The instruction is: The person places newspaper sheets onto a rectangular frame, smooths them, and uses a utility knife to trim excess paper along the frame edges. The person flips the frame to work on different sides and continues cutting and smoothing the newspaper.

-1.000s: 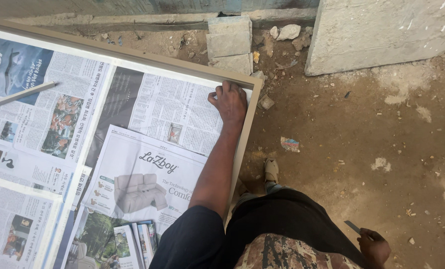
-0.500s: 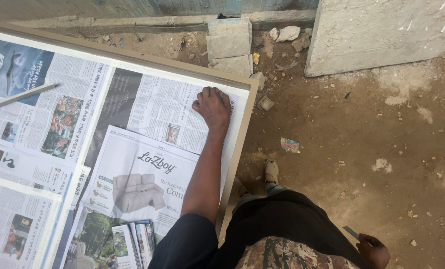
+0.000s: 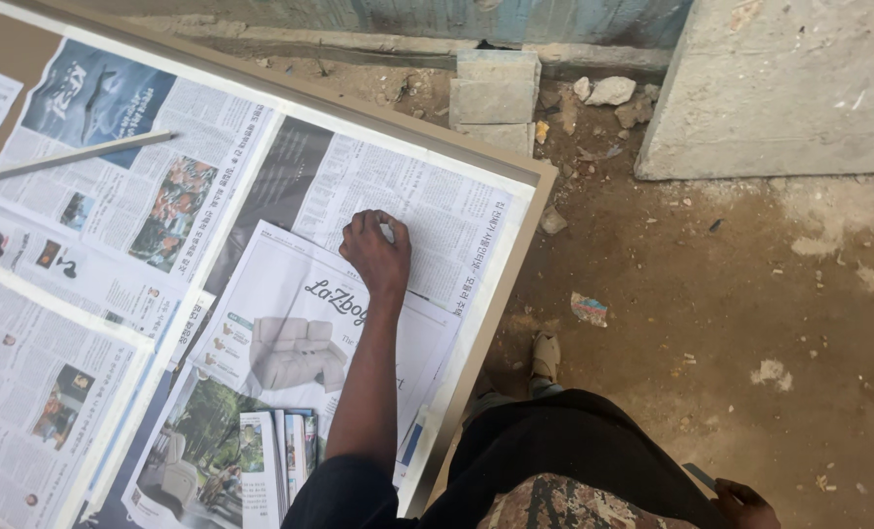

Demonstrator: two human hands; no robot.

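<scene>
Newspaper sheet [image 3: 300, 323] under left hand [image 3: 378, 257], long axis toward the wall.

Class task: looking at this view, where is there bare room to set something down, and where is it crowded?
Free: the dirt ground between the frame edge and concrete slab. Crowded: rubble by the block; newspapers cover the board under the left hand.

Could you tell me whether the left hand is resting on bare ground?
No, the left hand presses on newspaper sheets spread inside the frame.
</scene>
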